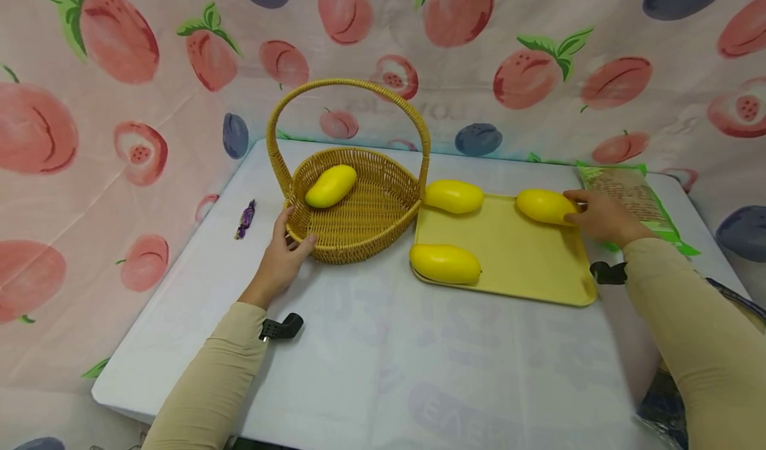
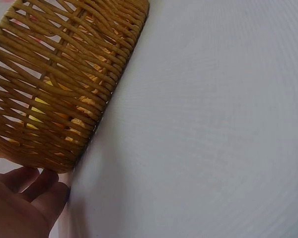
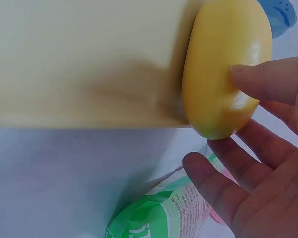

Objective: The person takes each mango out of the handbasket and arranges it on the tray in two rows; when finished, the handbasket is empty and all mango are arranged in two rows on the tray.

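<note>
My right hand (image 1: 604, 216) pinches a yellow mango (image 1: 544, 207) at the back right corner of the pale yellow tray (image 1: 514, 257). Its thumb lies on the mango (image 3: 228, 59) in the right wrist view, with fingers at the fruit's side and end. My left hand (image 1: 281, 257) holds the left front side of a woven basket (image 1: 359, 254) with a tall hoop handle. Its fingertips meet the wicker wall (image 2: 64, 79) low down in the left wrist view. One mango (image 1: 331, 186) lies inside the basket. Two more mangoes, one behind (image 1: 453, 196) and one in front (image 1: 445, 264), lie at the tray's left side.
A green and clear packet (image 1: 634, 201) lies behind my right hand. A small purple wrapped candy (image 1: 245, 219) is left of the basket. The white table (image 1: 383, 370) meets a fruit-print cloth (image 1: 383, 24) at the back. A dark packet (image 1: 663, 403) shows under my right sleeve.
</note>
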Tool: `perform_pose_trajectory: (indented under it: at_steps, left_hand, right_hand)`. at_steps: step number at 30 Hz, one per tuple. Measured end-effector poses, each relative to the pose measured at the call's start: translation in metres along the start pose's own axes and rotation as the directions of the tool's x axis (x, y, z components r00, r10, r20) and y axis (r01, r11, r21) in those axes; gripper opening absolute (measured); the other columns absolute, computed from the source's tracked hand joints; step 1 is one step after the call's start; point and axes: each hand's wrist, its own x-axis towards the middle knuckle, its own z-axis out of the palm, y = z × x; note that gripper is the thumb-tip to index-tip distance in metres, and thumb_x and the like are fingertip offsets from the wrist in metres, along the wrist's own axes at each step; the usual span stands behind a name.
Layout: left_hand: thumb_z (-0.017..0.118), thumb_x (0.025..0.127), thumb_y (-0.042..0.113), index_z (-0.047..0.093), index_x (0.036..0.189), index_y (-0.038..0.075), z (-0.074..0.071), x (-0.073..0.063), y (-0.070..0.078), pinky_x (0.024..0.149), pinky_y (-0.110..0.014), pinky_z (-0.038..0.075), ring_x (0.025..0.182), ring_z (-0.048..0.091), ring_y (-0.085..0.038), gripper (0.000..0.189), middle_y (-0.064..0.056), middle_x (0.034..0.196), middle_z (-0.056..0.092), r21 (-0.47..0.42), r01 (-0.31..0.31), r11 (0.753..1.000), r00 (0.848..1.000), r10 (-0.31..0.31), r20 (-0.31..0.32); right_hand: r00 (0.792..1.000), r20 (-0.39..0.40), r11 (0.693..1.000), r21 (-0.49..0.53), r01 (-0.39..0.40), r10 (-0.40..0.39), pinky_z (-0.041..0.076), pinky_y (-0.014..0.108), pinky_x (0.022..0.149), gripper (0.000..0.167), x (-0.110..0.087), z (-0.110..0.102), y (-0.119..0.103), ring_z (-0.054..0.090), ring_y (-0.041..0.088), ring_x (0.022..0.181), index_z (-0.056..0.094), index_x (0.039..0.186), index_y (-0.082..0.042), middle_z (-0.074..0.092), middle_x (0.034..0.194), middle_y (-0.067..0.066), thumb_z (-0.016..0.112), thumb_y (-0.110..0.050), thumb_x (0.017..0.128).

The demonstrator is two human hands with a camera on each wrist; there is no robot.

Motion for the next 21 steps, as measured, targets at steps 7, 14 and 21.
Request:
perform_pose_trajectory:
  at_steps: [7,14,21]
  left_hand:
    - [0.054,0.102,0.044,0.002,0.161,0.032,0.0,-0.0013,0.0002,0.114,-0.052,0.032,0.142,0.032,-0.041,0.08,-0.022,0.162,0.016,-0.006,-0.003,1.0,1.0,0.003,-0.001]
    - [0.055,0.102,0.041,0.001,0.161,0.032,-0.0005,-0.0004,-0.0007,0.114,-0.052,0.032,0.143,0.031,-0.04,0.08,-0.021,0.163,0.015,-0.004,0.012,1.0,1.0,-0.012,0.003]
    - [0.055,0.102,0.041,0.001,0.161,0.032,-0.0009,-0.0004,0.0003,0.114,-0.053,0.032,0.143,0.031,-0.041,0.08,-0.021,0.163,0.014,-0.003,0.01,1.0,1.0,-0.01,0.005]
  right_hand:
    - [1.0,-0.006,1.0,0.013,0.0,0.0,0.03,0.067,0.106,0.064,-0.0001,0.0004,0.0008,0.037,0.054,0.127,0.032,0.15,0.01,0.034,0.143,0.041,0.057,-0.023,0.102]
    - [1.0,-0.01,0.999,0.033,0.0,0.001,0.031,0.067,0.106,0.066,-0.0004,0.0006,0.0019,0.036,0.054,0.128,0.03,0.151,0.01,0.032,0.146,0.04,0.057,-0.024,0.102]
    - [1.0,-0.01,0.997,0.072,-0.007,0.008,0.03,0.068,0.106,0.069,-0.0041,-0.0039,0.0003,0.03,0.055,0.133,0.025,0.154,0.007,0.027,0.15,0.038,0.055,-0.028,0.103]
